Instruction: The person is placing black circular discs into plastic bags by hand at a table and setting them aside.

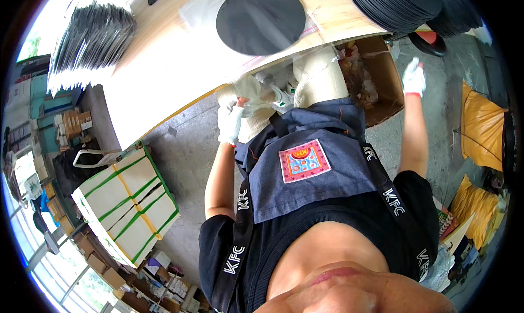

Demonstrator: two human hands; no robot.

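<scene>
From my end, the white-gloved left hand (pixel 230 122) is at crumpled clear plastic film (pixel 250 89) just off the near edge of the pale wooden bench (pixel 164 53); whether it pinches, I cannot tell. I see the white-gloved right hand (pixel 414 79) right of the brown cardboard box (pixel 389 78), fingers extended. The flat black round disc (pixel 261 21) lies by that edge.

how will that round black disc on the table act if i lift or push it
The black disc looks thin, so it's probably light. Lying flat, it seems unlikely to roll. Clear plastic around it may slide on the smooth-looking tabletop.
</scene>
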